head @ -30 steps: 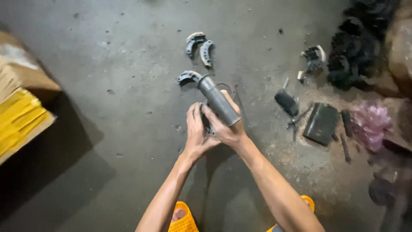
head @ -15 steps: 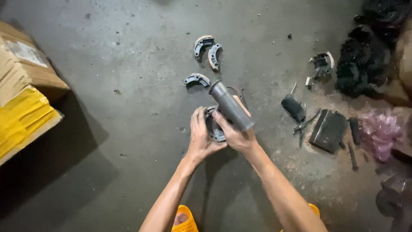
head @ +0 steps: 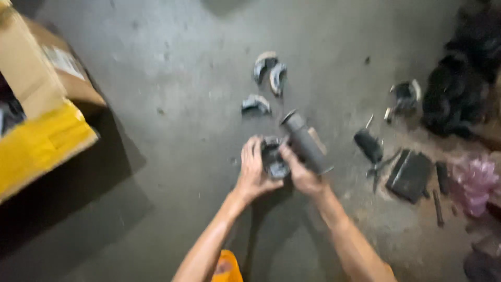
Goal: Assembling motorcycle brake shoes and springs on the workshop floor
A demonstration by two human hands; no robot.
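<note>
My right hand (head: 302, 175) grips a dark grey metal cylinder (head: 304, 141) that slants up and away from me. My left hand (head: 253, 172) holds a small dark round metal part (head: 274, 159) pressed against the cylinder's near end. Both hands meet above the concrete floor (head: 172, 104). Three curved grey metal shoes lie just beyond: one (head: 255, 104) close to the cylinder's tip, and a pair (head: 270, 70) farther off. The frame is blurred, so fine detail of the held part is unclear.
Cardboard boxes (head: 36, 73) with a yellow one (head: 42, 149) stand at the left. To the right lie a black handled tool (head: 369, 145), a flat black case (head: 409, 175), a pink plastic bag (head: 475, 183) and a heap of black parts (head: 459, 89). An orange sandal (head: 225, 266) is below.
The view has shifted, so the boxes now fill more of the left. My hands stay together on the cylinder and the small part, which have turned slightly.
</note>
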